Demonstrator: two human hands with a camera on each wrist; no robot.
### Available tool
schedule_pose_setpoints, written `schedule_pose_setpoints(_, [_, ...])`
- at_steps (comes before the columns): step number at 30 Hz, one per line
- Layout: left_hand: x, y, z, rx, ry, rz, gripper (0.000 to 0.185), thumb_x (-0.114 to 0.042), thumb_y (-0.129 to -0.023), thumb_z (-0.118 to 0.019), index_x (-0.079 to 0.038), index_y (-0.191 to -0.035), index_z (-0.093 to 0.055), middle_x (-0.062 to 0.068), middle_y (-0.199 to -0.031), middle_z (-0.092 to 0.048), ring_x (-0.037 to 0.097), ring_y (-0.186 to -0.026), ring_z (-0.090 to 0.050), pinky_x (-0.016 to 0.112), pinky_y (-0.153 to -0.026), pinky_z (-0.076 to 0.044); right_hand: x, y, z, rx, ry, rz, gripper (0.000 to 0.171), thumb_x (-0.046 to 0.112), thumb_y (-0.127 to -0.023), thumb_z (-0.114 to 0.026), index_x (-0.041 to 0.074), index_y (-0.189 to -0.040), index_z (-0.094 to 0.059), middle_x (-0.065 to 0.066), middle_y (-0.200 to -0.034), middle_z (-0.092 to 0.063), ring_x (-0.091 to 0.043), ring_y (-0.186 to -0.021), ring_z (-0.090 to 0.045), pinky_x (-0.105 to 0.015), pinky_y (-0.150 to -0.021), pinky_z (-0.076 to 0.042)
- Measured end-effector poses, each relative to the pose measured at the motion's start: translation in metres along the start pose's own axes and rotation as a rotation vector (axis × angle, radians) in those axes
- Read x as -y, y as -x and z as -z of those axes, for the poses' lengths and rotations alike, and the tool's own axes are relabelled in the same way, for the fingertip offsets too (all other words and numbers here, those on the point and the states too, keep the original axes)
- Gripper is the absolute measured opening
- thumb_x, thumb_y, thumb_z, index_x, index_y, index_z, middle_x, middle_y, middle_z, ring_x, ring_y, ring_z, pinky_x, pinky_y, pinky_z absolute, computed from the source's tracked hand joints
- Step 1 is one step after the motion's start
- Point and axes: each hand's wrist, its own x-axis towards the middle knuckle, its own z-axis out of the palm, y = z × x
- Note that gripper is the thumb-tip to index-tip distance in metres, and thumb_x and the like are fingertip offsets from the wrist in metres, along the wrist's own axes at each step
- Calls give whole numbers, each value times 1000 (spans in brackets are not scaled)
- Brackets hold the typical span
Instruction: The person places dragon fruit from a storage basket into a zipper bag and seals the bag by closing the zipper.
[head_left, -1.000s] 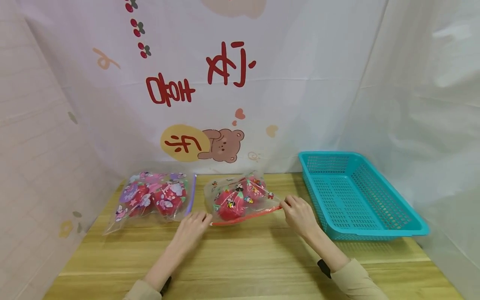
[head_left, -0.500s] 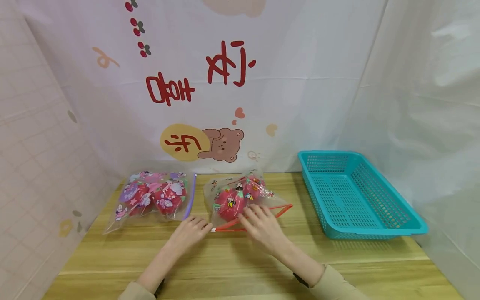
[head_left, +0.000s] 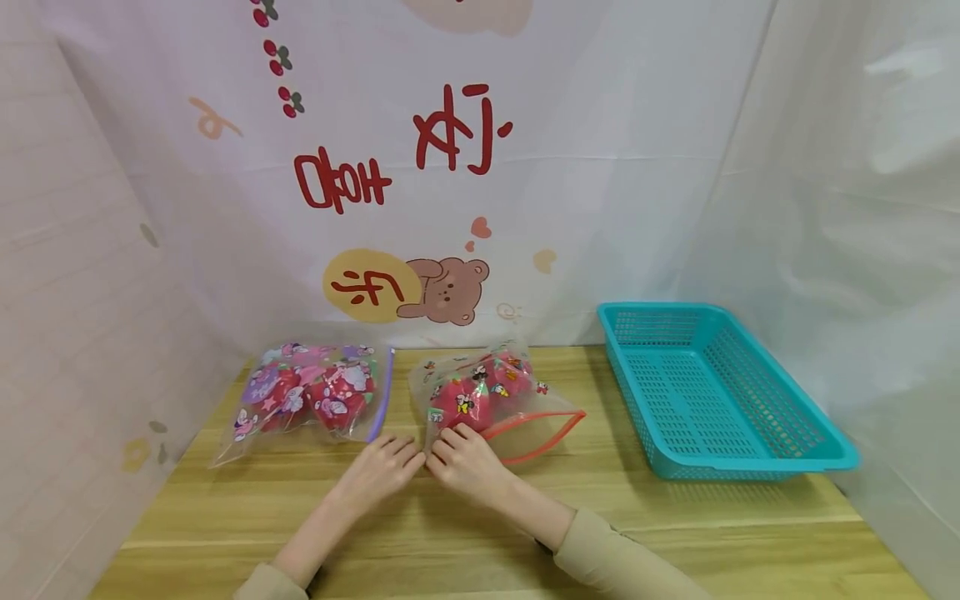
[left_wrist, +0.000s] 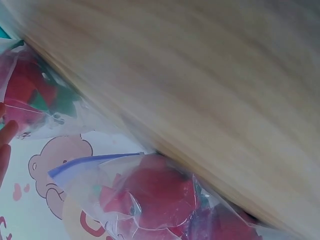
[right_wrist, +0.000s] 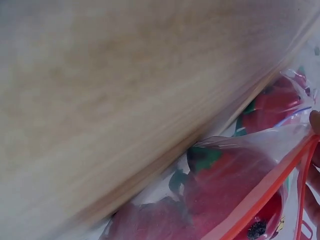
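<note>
I see both hands meeting at the near left corner of the red-zip bag [head_left: 487, 398]: left hand [head_left: 386, 467] and right hand [head_left: 465, 458] each pinching its seal. It lies mid-bench [head_left: 480, 517], mouth gaping rightward, between the purple-zip bag [head_left: 307, 396] and teal basket [head_left: 712, 392].

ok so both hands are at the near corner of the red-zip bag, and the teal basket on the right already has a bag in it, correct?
Not quite. The left hand and right hand do meet at the corner of the red-zip bag, but the teal basket holds nothing; the head view shows only its bare mesh floor. The purple-zip bag lies on the table.
</note>
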Motion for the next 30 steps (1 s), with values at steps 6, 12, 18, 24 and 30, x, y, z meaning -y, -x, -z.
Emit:
schedule_pose_setpoints(6, [1, 2, -1, -7, 26, 14, 17, -13, -81, -46, -14, -85, -62, -1, -88, -70, 16, -84, -67, 30, -71, -52, -2, -1, 2, 28, -30, -9, 15, 21, -85, -60, 20, -73, -69, 9, -72, -66, -10, -72, -61, -25, -67, -46])
schedule_pose_setpoints(12, [1, 2, -2, -12, 32, 12, 15, -14, -78, -52, -17, -87, -63, -4, -92, -71, 18, -87, -67, 33, -71, -54, -9, 5, 6, 64, -25, -6, 18, 18, -87, -59, 20, -71, -66, 7, -74, -65, -12, -71, -58, -24, -67, -43])
schedule_pose_setpoints(18, [4, 6, -4, -24, 56, 30, 17, -13, -84, -44, -16, -84, -60, -1, -91, -72, 19, -85, -68, 34, -70, -54, -19, 20, 8, 56, -11, 19, 30, 14, -93, -47, 20, -70, -66, 7, -75, -64, -12, -70, -55, -25, -64, -42])
schedule_pose_setpoints(24, [4, 4, -6, -77, 59, 17, 33, -11, -97, -31, -16, -82, -59, -1, -88, -70, 19, -83, -68, 33, -69, -54, -29, 31, 10, -13, -14, 66, 43, 9, -98, -37, 19, -65, -63, 6, -73, -60, -12, -68, -53, -24, -62, -42])
schedule_pose_setpoints(30, [6, 4, -6, -88, 65, 16, 18, -11, -88, -42, -15, -82, -58, 0, -88, -70, 20, -83, -68, 33, -68, -54, -42, 44, 16, -41, -18, 92, 40, 5, -98, -36, 16, -66, -58, 5, -72, -56, -13, -68, -51, -24, -64, -44])
